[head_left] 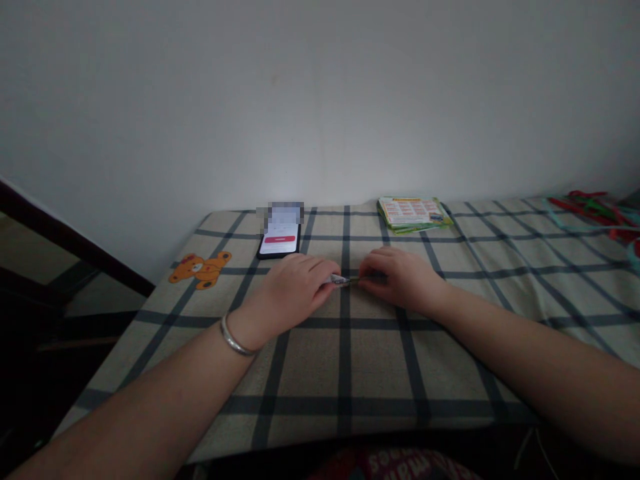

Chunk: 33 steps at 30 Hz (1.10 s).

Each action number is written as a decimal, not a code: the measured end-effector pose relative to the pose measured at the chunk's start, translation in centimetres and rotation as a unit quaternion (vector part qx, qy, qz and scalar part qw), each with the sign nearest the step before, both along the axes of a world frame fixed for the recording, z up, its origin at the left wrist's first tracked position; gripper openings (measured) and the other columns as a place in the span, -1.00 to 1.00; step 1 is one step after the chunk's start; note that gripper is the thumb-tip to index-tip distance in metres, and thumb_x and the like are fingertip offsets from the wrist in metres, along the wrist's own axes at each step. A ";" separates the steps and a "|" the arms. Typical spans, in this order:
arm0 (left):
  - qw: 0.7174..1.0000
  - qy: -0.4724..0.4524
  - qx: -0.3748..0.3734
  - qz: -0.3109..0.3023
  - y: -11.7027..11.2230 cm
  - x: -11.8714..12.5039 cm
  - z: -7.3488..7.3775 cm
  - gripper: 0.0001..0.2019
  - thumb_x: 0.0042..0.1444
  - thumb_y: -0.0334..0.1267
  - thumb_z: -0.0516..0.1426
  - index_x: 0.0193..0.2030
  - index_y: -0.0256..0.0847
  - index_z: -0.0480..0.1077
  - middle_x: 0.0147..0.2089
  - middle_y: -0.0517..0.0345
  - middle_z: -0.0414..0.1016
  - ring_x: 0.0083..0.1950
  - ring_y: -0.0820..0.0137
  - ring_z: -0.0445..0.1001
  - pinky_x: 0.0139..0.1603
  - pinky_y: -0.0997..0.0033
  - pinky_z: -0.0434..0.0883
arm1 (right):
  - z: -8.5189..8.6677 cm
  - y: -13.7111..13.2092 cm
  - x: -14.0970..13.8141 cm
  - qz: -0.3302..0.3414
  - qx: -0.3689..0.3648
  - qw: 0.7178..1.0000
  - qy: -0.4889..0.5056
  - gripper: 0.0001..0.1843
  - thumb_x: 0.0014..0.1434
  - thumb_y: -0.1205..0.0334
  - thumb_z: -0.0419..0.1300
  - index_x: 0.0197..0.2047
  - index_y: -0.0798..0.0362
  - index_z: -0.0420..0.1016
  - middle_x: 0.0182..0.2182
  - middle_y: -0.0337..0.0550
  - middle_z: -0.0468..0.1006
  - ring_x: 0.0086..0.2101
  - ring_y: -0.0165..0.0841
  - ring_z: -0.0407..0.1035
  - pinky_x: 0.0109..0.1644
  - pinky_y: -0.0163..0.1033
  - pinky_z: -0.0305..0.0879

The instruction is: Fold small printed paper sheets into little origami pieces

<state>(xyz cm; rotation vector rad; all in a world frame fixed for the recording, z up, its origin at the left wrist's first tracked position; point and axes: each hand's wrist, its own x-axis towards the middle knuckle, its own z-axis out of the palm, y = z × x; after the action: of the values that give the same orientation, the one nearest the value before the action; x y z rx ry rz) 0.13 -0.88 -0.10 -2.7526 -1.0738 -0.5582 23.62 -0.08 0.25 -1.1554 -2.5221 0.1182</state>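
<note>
A: What's nearest?

B: Red fabric with white lettering (400, 463) at the near edge; "man" can be read, the rest is cut off.

A: And the arms?

B: They slant inward from near left and near right. The left hand (300, 283), with a smooth silver metal bangle (231, 341) at its wrist, is knuckles-up, fingers curled; the right hand (397, 280) mirrors it.

A: Gripping anything?

B: A thin, pale, paper-like strip (341, 280). Left thumb and fingers pinch its left end, right fingertips its narrow right end, so it bridges the gap over the beige-and-blue checked cloth (320, 363) (whether it touches the cloth, I can't tell).

A: Farther off?

B: Left, a flat orange bear-shaped cutout (200, 268); beyond it, a black phone with a lit screen (283, 229), its red button's (280, 239) label too small to read. Right of that, a stack of green-edged printed cards (415, 212), print equally tiny, near the pale wall (320, 100).
</note>
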 end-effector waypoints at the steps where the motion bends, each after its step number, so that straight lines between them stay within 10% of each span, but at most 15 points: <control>1: 1.000 0.001 0.006 -0.003 0.0 0.0 0.1 -0.89 0.19 -0.30 0.13 -0.14 -0.19 0.37 -0.23 0.14 0.51 -0.21 0.28 0.46 -0.19 0.27 0.35 | 0.0 0.0 0.0 -0.002 -0.001 1.000 0.003 -0.91 0.15 0.24 0.21 -0.24 0.02 0.48 -0.32 -0.18 0.53 -0.28 -0.31 0.38 -0.25 -0.26 0.18; 10: 0.997 -0.011 0.071 -0.012 -0.2 0.3 0.4 -0.96 0.17 -0.34 0.09 -0.28 -0.22 0.36 -0.44 0.19 0.42 -0.40 0.35 0.39 -0.38 0.37 0.23 | 0.1 -0.4 0.0 0.039 0.017 0.999 0.003 -0.93 0.18 0.29 0.17 -0.24 0.01 0.47 -0.28 -0.20 0.50 -0.29 -0.35 0.38 -0.29 -0.30 0.15; 33: 0.991 -0.122 0.022 -0.057 -0.8 0.6 0.0 -0.89 0.25 -0.39 0.05 -0.10 -0.22 0.23 -0.13 0.08 0.47 -0.14 0.33 0.48 -0.17 0.32 0.43 | -0.1 -1.1 -0.3 0.029 0.063 0.982 0.177 -0.93 0.17 0.35 0.19 -0.27 0.03 0.37 -0.34 -0.23 0.50 -0.39 -0.44 0.39 -0.33 -0.33 0.30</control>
<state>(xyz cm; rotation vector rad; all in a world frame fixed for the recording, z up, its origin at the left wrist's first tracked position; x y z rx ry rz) 0.75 -1.64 -0.05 -2.7727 -0.9389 -0.9439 23.35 -1.22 0.14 -0.9205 -2.2141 0.1618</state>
